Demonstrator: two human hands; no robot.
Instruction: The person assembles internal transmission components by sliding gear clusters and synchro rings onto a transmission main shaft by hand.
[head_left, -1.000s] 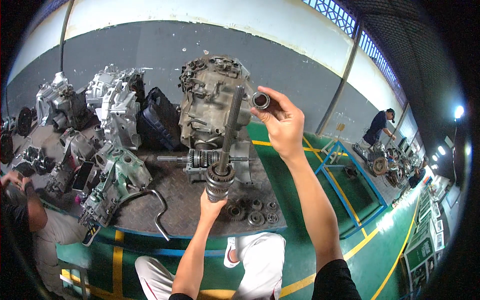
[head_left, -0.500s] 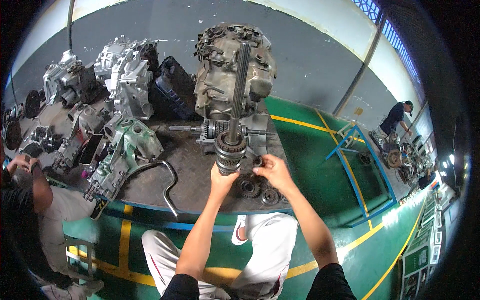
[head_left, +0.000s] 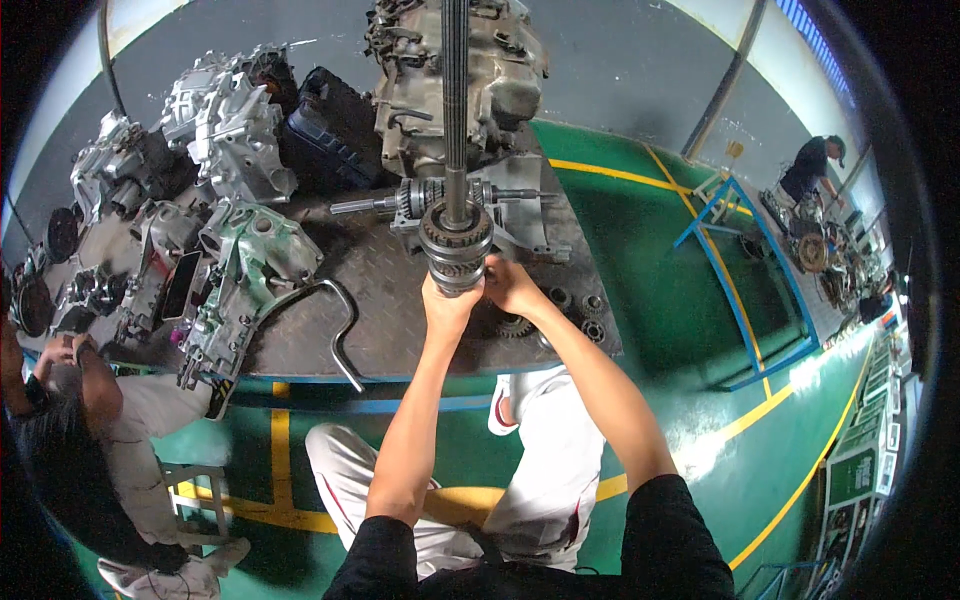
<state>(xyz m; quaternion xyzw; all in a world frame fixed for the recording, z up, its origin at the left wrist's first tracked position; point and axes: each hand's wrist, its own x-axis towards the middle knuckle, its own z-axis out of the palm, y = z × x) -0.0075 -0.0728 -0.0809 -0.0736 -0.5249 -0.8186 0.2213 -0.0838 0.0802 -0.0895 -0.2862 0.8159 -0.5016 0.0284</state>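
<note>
A splined shaft with a gear assembly stands upright in front of me over the near part of the metal workbench. My left hand grips its lower end from below. Against the right side of the gears, my right hand has its fingers curled together; whatever is between them is hidden. Several loose gears and bearing rings lie on the bench by my right wrist, partly covered by it. Just behind the assembly, a second geared shaft rests lengthwise across a metal part.
A large gearbox housing stands at the back of the workbench. To the left are silver casings, a green-stained casing, a bent bar and a phone. One person sits at left; another works far right beyond a blue frame.
My right hand has moved left from beside the loose gears, where it pinched a small dark ring, to the gear assembly's side. The view has tilted downward.
</note>
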